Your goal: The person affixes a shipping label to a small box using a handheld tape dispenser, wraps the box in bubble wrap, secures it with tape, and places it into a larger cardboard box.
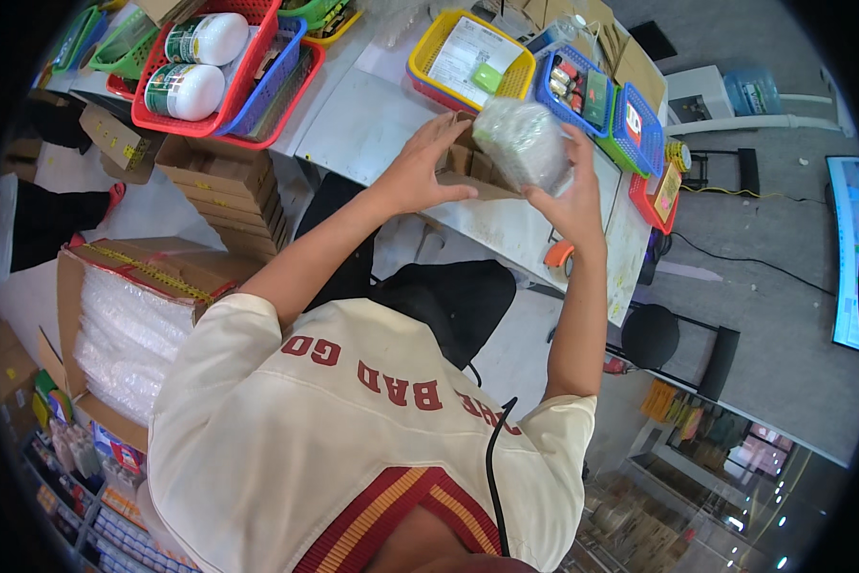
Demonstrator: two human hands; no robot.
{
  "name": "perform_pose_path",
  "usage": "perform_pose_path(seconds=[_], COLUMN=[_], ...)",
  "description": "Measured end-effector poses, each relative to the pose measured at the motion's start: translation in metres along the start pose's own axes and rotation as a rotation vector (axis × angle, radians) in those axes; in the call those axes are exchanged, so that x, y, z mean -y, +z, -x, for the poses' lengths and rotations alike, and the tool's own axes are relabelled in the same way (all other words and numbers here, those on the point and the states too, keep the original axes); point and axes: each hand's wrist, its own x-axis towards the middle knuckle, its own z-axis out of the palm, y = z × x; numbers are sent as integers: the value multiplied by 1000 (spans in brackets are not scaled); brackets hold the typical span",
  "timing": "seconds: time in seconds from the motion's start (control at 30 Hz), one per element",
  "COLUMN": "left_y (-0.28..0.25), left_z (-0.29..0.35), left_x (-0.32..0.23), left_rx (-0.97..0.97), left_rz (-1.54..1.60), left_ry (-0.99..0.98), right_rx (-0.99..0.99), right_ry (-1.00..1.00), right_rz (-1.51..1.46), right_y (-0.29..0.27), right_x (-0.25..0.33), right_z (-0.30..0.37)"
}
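Note:
A bundle in clear bubble wrap [522, 143], with some green showing through, is over the right part of a small open cardboard box [465, 164] at the table's near edge. My right hand [579, 196] grips the bundle's right side, thumb in front and fingers behind. Spread around the box's left end, my left hand [422, 172] has its fingertips at the far rim and its thumb by the near one. The bundle hides the box's right part, so I cannot tell how deep it sits.
Beyond the box is a yellow basket [431, 38] with a paper sheet and a green item. Blue baskets [541, 88] stand to its right. A red basket [221, 116] holds two white jars. An orange tape dispenser [558, 253] lies near the edge. Bubble wrap [128, 329] fills a carton at left.

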Motion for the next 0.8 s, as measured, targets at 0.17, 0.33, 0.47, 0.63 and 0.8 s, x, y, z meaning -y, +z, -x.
perform_pose_path(seconds=[0.17, 0.33, 0.47, 0.63, 0.8], left_y=[6, 14, 11, 15, 21], left_z=[-1, -10, -14, -13, -12], left_x=[16, 20, 21, 20, 18], left_rx=[51, 24, 51, 63, 107], left_rz=[49, 131, 156, 299, 383], left_ry=[-18, -24, -67, -75, -92], right_rx=[262, 393, 452, 475, 455], right_ry=[-100, -100, 63, 113, 205], right_rz=[270, 479, 441, 261, 75], right_y=[1, 13, 16, 4, -8], right_x=[-15, -18, -20, -27, -46], right_z=[-22, -36, -44, -46, -51])
